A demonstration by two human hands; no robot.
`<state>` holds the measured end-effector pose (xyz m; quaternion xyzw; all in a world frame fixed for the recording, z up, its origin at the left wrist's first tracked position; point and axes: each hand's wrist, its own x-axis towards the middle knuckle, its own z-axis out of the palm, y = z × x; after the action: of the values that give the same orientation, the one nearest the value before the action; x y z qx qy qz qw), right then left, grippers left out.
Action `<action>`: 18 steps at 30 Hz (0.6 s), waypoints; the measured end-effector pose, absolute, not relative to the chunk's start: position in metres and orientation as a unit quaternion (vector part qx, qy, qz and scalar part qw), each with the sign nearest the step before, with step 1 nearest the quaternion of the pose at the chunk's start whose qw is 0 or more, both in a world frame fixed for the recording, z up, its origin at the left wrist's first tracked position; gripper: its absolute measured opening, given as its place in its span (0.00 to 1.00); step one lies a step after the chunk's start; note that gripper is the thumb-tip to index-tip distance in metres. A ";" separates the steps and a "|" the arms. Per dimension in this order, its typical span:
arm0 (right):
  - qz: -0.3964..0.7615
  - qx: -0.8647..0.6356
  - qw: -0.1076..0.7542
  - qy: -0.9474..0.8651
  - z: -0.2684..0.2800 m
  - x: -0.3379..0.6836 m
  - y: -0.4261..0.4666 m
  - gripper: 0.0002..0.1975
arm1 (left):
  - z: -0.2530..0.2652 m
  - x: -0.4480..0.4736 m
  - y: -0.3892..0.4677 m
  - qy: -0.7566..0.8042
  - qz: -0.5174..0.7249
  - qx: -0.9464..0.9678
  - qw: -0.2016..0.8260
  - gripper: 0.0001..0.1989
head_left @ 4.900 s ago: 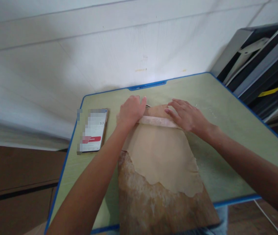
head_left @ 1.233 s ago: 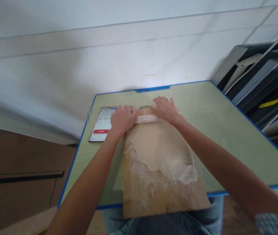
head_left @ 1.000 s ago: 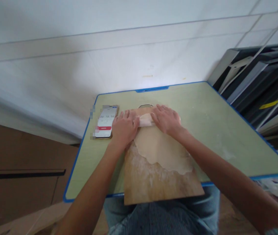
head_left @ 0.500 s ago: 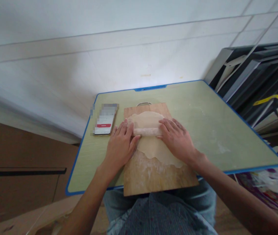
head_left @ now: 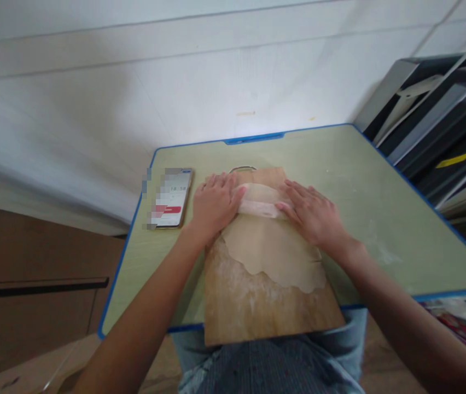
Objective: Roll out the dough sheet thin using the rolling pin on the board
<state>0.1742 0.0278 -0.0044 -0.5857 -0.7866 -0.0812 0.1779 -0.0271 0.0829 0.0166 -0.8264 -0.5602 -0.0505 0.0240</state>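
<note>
Pale dough [head_left: 269, 249] lies flattened across the far and middle part of the wooden board [head_left: 249, 314], the rolling pin [head_left: 260, 208] across it. From my remote seat I judge the flattening well along, with the near edge left ragged. My left hand [head_left: 215, 201] and right hand [head_left: 310, 212] rest palms down over the pin's 2 ends; I cannot tell whether their fingers close round it. Those ends are hidden, the dough's thickness is unclear, and blocks obscure some of the phone [head_left: 179, 198].

A speckled blue top [head_left: 266, 369] is worn with faded jeans [head_left: 351, 335].
</note>
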 end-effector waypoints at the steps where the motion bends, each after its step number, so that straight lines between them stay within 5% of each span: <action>1: -0.074 -0.588 0.182 -0.785 -0.005 0.175 0.032 0.25 | 0.017 -0.025 0.088 -0.565 -0.048 -0.824 0.022 0.28; 18: 0.054 -0.662 0.197 -0.722 -0.004 0.190 0.088 0.20 | 0.021 -0.004 0.143 -0.603 -0.075 -0.793 -0.036 0.28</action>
<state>0.1899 0.0883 -0.0041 -0.6616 -0.7216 0.0535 0.1968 -0.0040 0.1430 0.0214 -0.7935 -0.6030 -0.0745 -0.0360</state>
